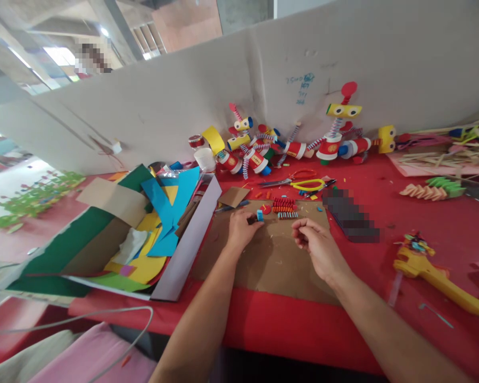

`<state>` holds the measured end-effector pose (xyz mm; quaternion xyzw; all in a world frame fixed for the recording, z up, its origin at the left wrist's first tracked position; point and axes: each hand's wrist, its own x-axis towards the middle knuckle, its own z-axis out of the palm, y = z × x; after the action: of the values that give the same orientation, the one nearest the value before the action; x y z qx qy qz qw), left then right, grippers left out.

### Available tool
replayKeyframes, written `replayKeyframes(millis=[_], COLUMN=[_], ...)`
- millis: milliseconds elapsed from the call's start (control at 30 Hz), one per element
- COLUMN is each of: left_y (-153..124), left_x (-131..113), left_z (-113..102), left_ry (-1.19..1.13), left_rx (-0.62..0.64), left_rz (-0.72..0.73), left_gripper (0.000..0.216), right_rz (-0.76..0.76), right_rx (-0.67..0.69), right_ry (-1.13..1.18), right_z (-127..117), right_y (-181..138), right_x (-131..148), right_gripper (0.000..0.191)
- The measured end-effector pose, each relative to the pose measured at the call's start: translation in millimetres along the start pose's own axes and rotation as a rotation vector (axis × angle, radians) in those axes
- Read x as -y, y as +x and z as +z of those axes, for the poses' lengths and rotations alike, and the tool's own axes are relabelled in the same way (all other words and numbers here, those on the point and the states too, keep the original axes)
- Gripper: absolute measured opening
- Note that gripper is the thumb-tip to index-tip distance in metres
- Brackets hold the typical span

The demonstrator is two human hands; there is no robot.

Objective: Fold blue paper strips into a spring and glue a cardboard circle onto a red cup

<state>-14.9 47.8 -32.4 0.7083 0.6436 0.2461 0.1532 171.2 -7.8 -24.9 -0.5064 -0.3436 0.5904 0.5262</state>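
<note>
My left hand [240,230] rests on a brown cardboard sheet [271,260] with its fingers pinched round a small dark and blue piece [257,216]. My right hand [317,243] lies a little to the right on the same sheet, fingers curled in; what they hold, if anything, is hidden. Just beyond both hands lie rows of small red and striped paper springs [284,206].
A box of coloured paper scraps [151,234] stands at the left. Scissors [299,183] lie behind the springs. Paper-cup robot figures [331,141] line the grey partition. A yellow glue gun [435,276] lies at the right on the red table, wooden sticks [443,154] at the far right.
</note>
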Motion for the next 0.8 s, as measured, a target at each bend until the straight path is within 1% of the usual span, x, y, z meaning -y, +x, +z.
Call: replayKeyframes(millis=[67, 233, 333, 433, 500, 567, 633, 733, 800], left_y=[-2, -6, -6, -4, -4, -7, -11, -18, -21], left_x=[-3, -3, 0, 1, -1, -7, -16, -28, -34], left_z=[0, 5, 9, 10, 8, 4, -2, -11, -16], left_ry=[-0.017, -0.186, -0.270, -0.443, -0.606, -0.801, -1.015, -1.273, -1.368], left_rx=[-0.003, -0.018, -0.048, -0.095, -0.092, -0.040, 0.052, 0.245, 0.370], left_rz=[-0.004, -0.050, -0.071, -0.128, -0.169, -0.200, -0.227, -0.291, -0.327], left_gripper=[0.013, 0.011, 0.009, 0.011, 0.010, 0.011, 0.016, 0.024, 0.028], right_rz=[0.007, 0.003, -0.003, -0.025, -0.050, -0.090, -0.163, -0.295, -0.348], right_rx=[0.004, 0.018, 0.028, 0.056, 0.081, 0.089, 0.103, 0.141, 0.162], right_ry=[-0.008, -0.040, -0.119, -0.241, -0.309, -0.338, -0.322, -0.313, -0.339], right_z=[1, 1, 1, 1, 1, 2, 2, 3, 3], right_y=[-1, -1, 0, 2, 2, 2, 1, -2, -5], right_x=[1, 0, -5, -12, -15, -15, -12, -5, -1], right_gripper=[0.009, 0.010, 0.011, 0.014, 0.014, 0.011, 0.010, 0.018, 0.024])
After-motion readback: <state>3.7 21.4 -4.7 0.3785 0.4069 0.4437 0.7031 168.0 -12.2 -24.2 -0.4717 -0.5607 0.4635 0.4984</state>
